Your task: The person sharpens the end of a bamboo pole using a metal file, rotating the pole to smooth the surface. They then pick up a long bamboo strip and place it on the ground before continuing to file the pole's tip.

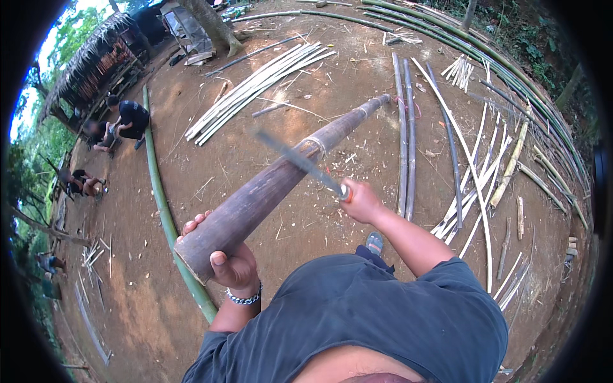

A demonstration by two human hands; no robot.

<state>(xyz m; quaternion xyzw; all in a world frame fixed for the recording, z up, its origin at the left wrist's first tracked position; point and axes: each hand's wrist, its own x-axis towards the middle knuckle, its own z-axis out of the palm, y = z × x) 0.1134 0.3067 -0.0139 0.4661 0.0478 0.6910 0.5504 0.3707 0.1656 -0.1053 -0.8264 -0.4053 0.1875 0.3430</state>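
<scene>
A thick dark brown bamboo pole (255,198) slants from the lower left toward the far middle, narrowing with distance. My left hand (235,265) grips its near end from below, thumb on one side and fingertips showing on the other. A chain bracelet circles that wrist. In my right hand (361,201) is the handle of a machete (300,159), fingers closed round it. The blade, slightly blurred, points up and left and crosses over the pole near a pale, chipped node (313,145). From this view I cannot tell whether blade and bamboo touch.
A long green bamboo pole (159,185) lies to my left. Pale split strips (255,89) are piled ahead, with more strips (482,172) and dark poles (403,134) at right. Several people crouch or sit at far left, near a thatched hut (96,64). Chips litter the dirt.
</scene>
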